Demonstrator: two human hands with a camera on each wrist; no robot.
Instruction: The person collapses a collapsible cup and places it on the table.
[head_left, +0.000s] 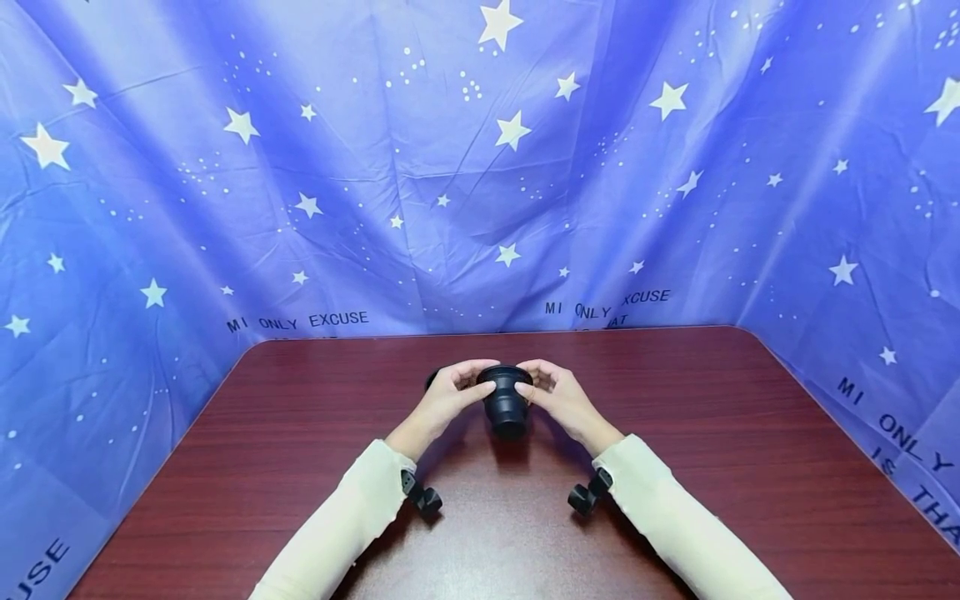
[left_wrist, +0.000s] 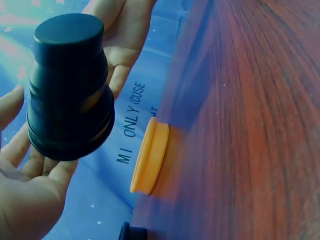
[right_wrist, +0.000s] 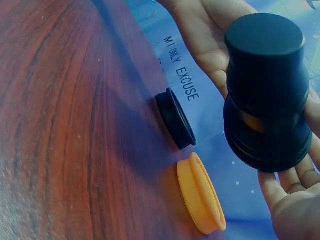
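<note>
Both hands hold a black cup with stepped sides (head_left: pixel 506 404) above the table. Thumbs lie on its near side, with the fingers behind the wide rim. The left hand (head_left: pixel 446 398) grips the rim's left side; the right hand (head_left: pixel 562 400) grips the right side. Tilted, the cup turns its flat base (left_wrist: pixel 70 30) towards both wrist cameras. Its inside is hidden from the wrist views. Beyond the hands, an orange ring-shaped lid (right_wrist: pixel 200 197) and a black one of like shape (right_wrist: pixel 175 120) rest on the table. The head view mostly hides both behind the hands.
A dark red wood-grain table (head_left: pixel 300 433) lies beneath the hands. Blue cloth with white stars (head_left: pixel 420 167) hangs around its back and sides. Small black devices (head_left: pixel 423 493) are strapped at both wrists, over pale sleeves (head_left: pixel 330 521).
</note>
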